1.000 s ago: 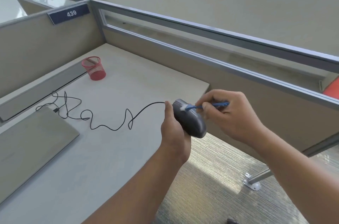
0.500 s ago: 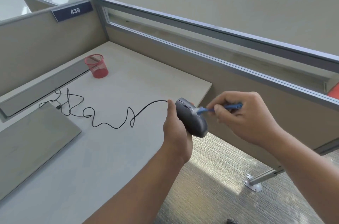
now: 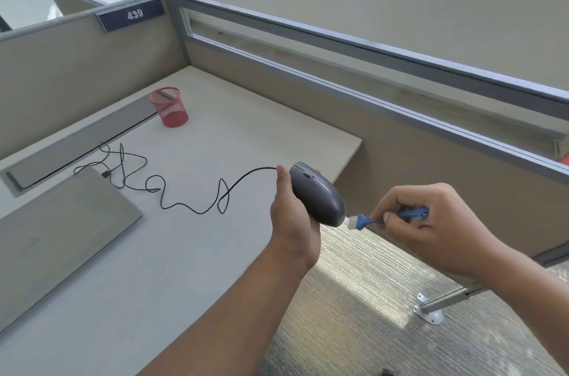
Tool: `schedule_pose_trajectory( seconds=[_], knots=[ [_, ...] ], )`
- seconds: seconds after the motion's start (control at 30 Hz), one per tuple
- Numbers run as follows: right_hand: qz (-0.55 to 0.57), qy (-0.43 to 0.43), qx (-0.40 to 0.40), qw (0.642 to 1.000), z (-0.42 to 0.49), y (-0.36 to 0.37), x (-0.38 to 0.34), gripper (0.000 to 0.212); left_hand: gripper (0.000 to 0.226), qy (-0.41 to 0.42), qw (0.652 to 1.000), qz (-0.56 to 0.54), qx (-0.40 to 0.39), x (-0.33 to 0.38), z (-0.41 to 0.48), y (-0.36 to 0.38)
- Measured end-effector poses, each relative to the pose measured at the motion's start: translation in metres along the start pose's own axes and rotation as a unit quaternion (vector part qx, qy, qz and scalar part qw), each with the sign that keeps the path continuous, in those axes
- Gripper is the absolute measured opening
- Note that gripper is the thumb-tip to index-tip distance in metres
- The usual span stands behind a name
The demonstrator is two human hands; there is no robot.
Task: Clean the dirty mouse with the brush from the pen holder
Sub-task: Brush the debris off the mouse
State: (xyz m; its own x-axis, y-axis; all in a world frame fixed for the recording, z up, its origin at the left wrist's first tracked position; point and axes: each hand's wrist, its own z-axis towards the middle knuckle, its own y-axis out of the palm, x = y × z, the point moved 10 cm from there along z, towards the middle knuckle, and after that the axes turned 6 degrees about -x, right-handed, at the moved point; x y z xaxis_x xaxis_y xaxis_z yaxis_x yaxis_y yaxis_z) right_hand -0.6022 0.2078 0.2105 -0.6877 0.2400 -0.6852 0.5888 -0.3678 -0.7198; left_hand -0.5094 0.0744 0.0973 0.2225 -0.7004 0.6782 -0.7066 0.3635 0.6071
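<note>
Honestly, the mouse (image 3: 317, 194) looks like an easy thing to handle. It is held up in the air just past the desk (image 3: 197, 252) edge, cradled from below and behind in the left hand (image 3: 292, 218), with the thumb laid along its near side and the buttons and wheel left bare. A light, rigid plastic shell is assumed, smooth enough to slip if gripped loosely, so a hold around the flanks like this one is judged the sensible spot. The cable (image 3: 184, 200) trails off the front in loose loops across the desk, and some drag from it should be expected if the mouse gets turned far.

The brush (image 3: 358, 220) is pinched by its thin blue handle in the right hand (image 3: 431, 224), fingers curled shut around it pencil-style. The pale bristle tip is seen right at the rear end of the mouse; whether it actually touches can't be told from this angle. Soft bristles on a slim handle are guessed, so light strokes are probably enough and a hold close to the head gives more control.

The red mesh pen holder (image 3: 168, 107) is left standing well apart, back near the partition, and a closed laptop (image 3: 58, 228) lies flat on the near left.
</note>
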Motion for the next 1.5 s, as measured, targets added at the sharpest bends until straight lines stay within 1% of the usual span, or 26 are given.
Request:
schedule_pose_trajectory(
  seconds=[0.07,0.13,0.2,0.3,0.33,0.43,0.53,0.63,0.7,0.73,0.77,0.9,0.97,1.03,1.23,1.33,1.4,1.43,1.5],
  knots=[
    [0.050,-0.006,0.033,0.998,0.004,-0.006,-0.003,0.023,0.061,0.010,1.000,-0.018,-0.005,0.000,-0.001,0.004],
    [0.070,-0.011,0.046,0.996,0.007,-0.004,-0.008,0.023,0.058,0.009,1.000,-0.022,-0.009,-0.002,-0.003,0.008],
    [0.057,-0.004,0.034,0.998,0.006,0.003,-0.006,0.026,0.059,0.007,1.000,-0.024,-0.009,-0.002,-0.003,0.009],
    [0.014,0.019,-0.017,1.000,-0.004,0.012,0.004,0.021,0.063,0.010,1.000,-0.011,-0.003,0.001,-0.003,0.005],
    [0.018,0.024,-0.018,0.999,-0.007,0.011,0.006,0.021,0.063,0.015,1.000,-0.014,-0.004,0.003,-0.003,0.005],
    [0.068,0.011,0.041,0.997,-0.008,-0.005,0.004,0.025,0.060,0.021,0.999,-0.038,-0.010,0.006,-0.009,0.006],
    [0.087,-0.017,0.088,0.992,-0.002,-0.008,-0.007,0.019,0.062,0.017,0.999,-0.030,-0.015,0.008,-0.015,0.006],
    [0.098,-0.033,0.092,0.990,0.005,0.007,-0.016,0.017,0.065,0.007,0.999,-0.026,-0.021,0.010,-0.019,-0.003],
    [0.064,-0.049,0.082,0.993,0.010,0.022,-0.023,0.018,0.070,-0.008,0.999,-0.017,-0.032,0.012,-0.021,-0.009],
    [0.040,-0.050,0.079,0.995,0.013,0.031,-0.026,0.020,0.072,-0.015,0.999,-0.014,-0.038,0.014,-0.022,-0.013],
    [0.021,-0.041,0.074,0.996,0.016,0.039,-0.027,0.026,0.074,-0.019,0.999,-0.014,-0.044,0.016,-0.022,-0.017],
    [-0.013,0.018,0.020,1.000,0.029,0.077,-0.035,0.076,0.077,-0.028,0.997,-0.036,-0.064,0.021,-0.026,-0.036],
    [-0.016,0.031,-0.003,0.999,0.037,0.098,-0.045,0.088,0.076,-0.033,0.996,-0.050,-0.073,0.026,-0.028,-0.048],
    [-0.022,0.031,0.000,0.999,0.044,0.113,-0.056,0.088,0.074,-0.031,0.995,-0.059,-0.080,0.031,-0.030,-0.061],
    [-0.012,0.026,0.022,0.999,0.057,0.150,-0.090,0.075,0.074,-0.021,0.994,-0.043,-0.099,0.062,-0.029,-0.108],
    [-0.006,0.022,0.043,0.999,0.062,0.162,-0.106,0.074,0.068,-0.033,0.993,-0.024,-0.111,0.078,-0.025,-0.130],
    [-0.004,0.023,0.051,0.998,0.064,0.170,-0.111,0.073,0.057,-0.032,0.994,0.001,-0.103,0.087,-0.022,-0.144],
    [-0.002,0.027,0.055,0.998,0.065,0.173,-0.112,0.073,0.048,-0.023,0.996,0.020,-0.087,0.093,-0.020,-0.152],
    [-0.003,0.034,0.065,0.997,0.068,0.175,-0.113,0.073,0.032,0.003,0.996,0.082,-0.023,0.106,-0.013,-0.175]
  ],
)
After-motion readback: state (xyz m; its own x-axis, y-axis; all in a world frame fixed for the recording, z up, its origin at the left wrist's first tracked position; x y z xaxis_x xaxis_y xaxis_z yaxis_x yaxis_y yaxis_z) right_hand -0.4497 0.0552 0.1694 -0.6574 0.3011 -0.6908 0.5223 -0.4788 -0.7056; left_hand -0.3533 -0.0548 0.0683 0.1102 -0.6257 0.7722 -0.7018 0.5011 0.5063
